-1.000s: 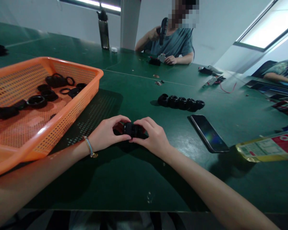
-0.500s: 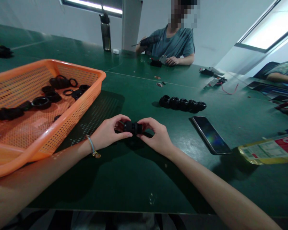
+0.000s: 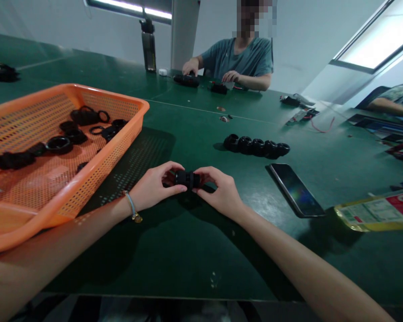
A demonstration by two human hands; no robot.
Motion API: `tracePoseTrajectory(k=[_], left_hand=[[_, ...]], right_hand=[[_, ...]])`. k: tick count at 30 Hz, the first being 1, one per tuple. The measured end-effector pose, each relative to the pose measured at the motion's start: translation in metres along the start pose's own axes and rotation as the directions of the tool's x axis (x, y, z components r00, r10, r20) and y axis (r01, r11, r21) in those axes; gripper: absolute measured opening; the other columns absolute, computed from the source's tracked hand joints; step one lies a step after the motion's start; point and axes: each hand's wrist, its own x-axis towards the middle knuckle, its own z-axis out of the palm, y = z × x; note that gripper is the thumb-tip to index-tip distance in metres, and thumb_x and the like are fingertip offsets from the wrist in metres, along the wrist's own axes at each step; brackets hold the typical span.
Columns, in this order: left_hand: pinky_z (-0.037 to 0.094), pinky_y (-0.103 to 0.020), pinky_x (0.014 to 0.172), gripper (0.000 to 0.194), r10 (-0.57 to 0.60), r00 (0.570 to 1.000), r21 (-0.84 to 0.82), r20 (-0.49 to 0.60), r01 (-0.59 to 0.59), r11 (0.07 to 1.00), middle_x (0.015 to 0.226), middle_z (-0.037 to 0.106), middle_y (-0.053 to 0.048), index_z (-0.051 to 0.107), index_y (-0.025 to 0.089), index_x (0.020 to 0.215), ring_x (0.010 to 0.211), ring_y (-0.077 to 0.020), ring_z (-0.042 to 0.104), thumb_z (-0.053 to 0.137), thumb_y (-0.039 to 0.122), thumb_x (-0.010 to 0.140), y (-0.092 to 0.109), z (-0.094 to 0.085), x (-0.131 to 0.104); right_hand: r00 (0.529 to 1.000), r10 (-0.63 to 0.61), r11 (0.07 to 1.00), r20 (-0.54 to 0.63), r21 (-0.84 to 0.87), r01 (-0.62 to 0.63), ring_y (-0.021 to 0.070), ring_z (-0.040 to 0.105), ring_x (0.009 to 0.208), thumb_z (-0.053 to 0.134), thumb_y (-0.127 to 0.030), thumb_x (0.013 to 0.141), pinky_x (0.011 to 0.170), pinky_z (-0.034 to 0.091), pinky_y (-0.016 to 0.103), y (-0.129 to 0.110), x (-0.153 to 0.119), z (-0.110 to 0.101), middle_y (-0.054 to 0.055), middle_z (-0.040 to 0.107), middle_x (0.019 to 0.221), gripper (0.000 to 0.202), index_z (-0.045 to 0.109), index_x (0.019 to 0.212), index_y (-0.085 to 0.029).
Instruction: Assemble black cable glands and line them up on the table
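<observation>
A small black cylindrical part (image 3: pixel 187 179) is held sideways between both hands, low over the green table (image 3: pixel 188 250). My left hand (image 3: pixel 157 184) pinches its left end between thumb and fingers. On its right end, my right hand (image 3: pixel 218 188) has thumb and fingers closed. Beyond my right hand, a row of several black round parts (image 3: pixel 257 146) lies on the table. An orange perforated basket (image 3: pixel 112 163) stands at the left, with several black rings and parts (image 3: pixel 58 144) inside.
Right of my hands lie a phone (image 3: pixel 295 190) and a bottle of yellow liquid (image 3: pixel 376 210). Across the table sits a person in a teal shirt (image 3: pixel 237 58), near a dark power tool (image 3: pixel 186 80). A dark bottle (image 3: pixel 149 49) stands at the back.
The person across has lowered the dark power tool onto the table. My hands keep their hold on the black part, with hardly any visible shift.
</observation>
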Motion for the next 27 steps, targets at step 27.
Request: tracePoseTrajectory(k=[27], left_hand=[[0.051,-0.04,0.078,0.045,0.028,1.0,0.164,0.011,-0.029,0.986,0.092,0.06,-0.005,0.051,0.016,0.103,0.082,-0.0208,0.06,0.061,0.044,0.068,-0.0042,-0.0034,0.0025]], right_hand=[[0.999,0.012,1.0,0.051,-0.007,-0.012,0.0127,0.062,0.071,0.063,-0.009,0.068,0.068,0.055,0.03,0.0014,0.0079,0.0028,0.003,0.065,0.088,0.028,0.059,0.095,-0.018]])
